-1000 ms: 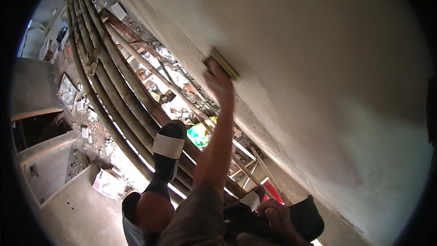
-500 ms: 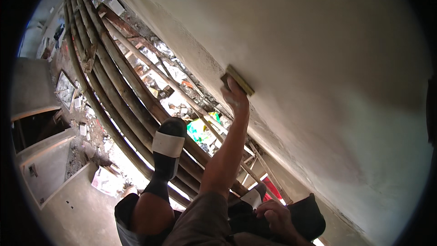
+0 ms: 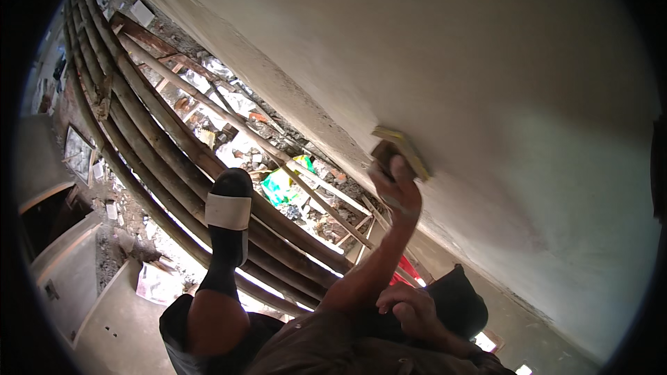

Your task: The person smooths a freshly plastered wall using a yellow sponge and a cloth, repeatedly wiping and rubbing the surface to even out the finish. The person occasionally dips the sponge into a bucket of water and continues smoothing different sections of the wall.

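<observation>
My left hand [image 3: 396, 184] is closed round the handle of a plastering float [image 3: 404, 153]. The float's long, yellowish base lies along the grey plastered wall [image 3: 500, 97], close above the wall's rough lower edge. The hand and tool are slightly blurred. At the lower right, my right hand [image 3: 408, 305] is held near my body with its fingers curled in; nothing shows in it. A dark shoe with a pale strap [image 3: 228, 212] on my foot rests on wooden poles [image 3: 174, 142].
The poles form a raised walkway with gaps, running to the upper left beside the wall. Below lie rubble, a green and yellow bag [image 3: 281, 184] and a pale sack [image 3: 158, 283]. Thinner poles [image 3: 326, 215] cross between walkway and wall. A dark opening [image 3: 55, 215] shows at left.
My left hand has moved the float right and downward in the picture along the wall, tilting it a little. The view has shifted, and my right hand appears slightly higher.
</observation>
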{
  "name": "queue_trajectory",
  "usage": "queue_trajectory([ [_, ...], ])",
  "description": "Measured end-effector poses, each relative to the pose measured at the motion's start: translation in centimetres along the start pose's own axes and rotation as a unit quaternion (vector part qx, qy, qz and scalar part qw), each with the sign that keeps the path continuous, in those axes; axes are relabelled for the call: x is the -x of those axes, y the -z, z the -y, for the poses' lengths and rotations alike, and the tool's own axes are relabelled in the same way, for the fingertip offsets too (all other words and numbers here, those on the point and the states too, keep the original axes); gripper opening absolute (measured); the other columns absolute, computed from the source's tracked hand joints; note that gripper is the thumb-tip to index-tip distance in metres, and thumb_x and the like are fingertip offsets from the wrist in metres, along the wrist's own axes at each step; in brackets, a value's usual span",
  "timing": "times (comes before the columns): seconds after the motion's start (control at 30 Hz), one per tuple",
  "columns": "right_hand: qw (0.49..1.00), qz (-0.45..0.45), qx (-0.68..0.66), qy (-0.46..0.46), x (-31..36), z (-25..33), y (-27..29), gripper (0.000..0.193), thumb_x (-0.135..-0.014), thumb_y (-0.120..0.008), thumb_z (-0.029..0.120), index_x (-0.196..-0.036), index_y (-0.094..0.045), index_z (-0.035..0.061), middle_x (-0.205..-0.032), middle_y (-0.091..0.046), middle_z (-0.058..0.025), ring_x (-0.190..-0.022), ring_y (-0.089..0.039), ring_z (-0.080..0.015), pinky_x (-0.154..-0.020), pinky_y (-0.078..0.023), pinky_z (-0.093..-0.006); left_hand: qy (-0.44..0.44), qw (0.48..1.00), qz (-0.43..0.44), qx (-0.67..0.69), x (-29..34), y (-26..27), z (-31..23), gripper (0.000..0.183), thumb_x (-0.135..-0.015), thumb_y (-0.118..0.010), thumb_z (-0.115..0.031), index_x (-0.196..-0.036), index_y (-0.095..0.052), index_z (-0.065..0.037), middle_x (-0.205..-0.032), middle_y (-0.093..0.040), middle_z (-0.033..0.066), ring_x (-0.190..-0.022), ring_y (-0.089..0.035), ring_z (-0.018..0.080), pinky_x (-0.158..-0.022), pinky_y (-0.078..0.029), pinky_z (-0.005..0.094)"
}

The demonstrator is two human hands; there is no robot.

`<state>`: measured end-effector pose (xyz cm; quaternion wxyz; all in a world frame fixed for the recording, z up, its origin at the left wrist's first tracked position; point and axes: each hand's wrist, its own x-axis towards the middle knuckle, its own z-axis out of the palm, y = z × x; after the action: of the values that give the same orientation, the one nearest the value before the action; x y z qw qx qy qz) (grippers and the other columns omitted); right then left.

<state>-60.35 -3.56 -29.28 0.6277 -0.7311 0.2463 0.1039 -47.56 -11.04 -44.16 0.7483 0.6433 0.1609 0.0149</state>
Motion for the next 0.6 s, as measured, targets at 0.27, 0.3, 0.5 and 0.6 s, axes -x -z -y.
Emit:
queue_trajectory([
  [0.27, 0.998, -0.033, -0.049, 0.01, 2.3, -0.1, 0.3, 0.018, -0.092, -0.053, 0.014, -0.097, -0.062, -0.0015, -0.089, -0.063, -0.0144, -0.075, -0.064, -0.0201, -0.068, -0.051, -0.0315, -0.083, 0.991, -0.08, -0.072, -15.0, 0.3, -2.5, 0.062, -0.096, -0.043, -0.051, -0.091, -0.049, 0.011, -0.085, -0.06, 0.0211, -0.073, -0.06, 0.0251, -0.061, -0.049, 0.037],
  [0.3, 0.998, -0.04, -0.044, 0.01, 2.2, 0.0, 0.5, 0.019, -0.092, -0.053, 0.015, -0.097, -0.062, -0.0017, -0.089, -0.063, -0.0145, -0.075, -0.064, -0.0203, -0.068, -0.051, -0.0317, -0.058, 0.992, -0.09, -0.072, -17.1, 0.4, -3.3, 0.066, -0.095, -0.044, -0.051, -0.095, -0.052, 0.015, -0.088, -0.062, 0.0248, -0.076, -0.063, 0.0271, -0.063, -0.051, 0.0386],
  [0.5, 0.998, -0.054, -0.008, 0.041, 1.9, 1.9, 1.5, 0.021, -0.092, -0.053, 0.016, -0.095, -0.062, -0.0024, -0.086, -0.063, -0.0141, -0.074, -0.062, -0.0207, -0.067, -0.05, -0.0327, -0.278, 0.951, -0.024, -0.134, -32.4, 2.0, -17.7, 0.062, -0.095, -0.039, -0.051, -0.119, -0.055, 0.004, -0.108, -0.062, 0.0229, -0.1, -0.06, 0.0323, -0.084, -0.047, 0.0415],
  [0.6, 0.994, -0.072, -0.017, 0.082, 0.4, 2.7, 1.9, 0.02, -0.091, -0.054, 0.016, -0.095, -0.061, -0.0021, -0.085, -0.062, -0.0131, -0.077, -0.061, -0.0221, -0.07, -0.05, -0.0335, -0.452, 0.769, 0.119, -0.436, -38.4, 7.3, -27.9, 0.054, -0.098, -0.04, -0.044, -0.124, -0.053, 0.001, -0.113, -0.06, 0.0191, -0.102, -0.059, 0.0304, -0.086, -0.045, 0.0419],
])
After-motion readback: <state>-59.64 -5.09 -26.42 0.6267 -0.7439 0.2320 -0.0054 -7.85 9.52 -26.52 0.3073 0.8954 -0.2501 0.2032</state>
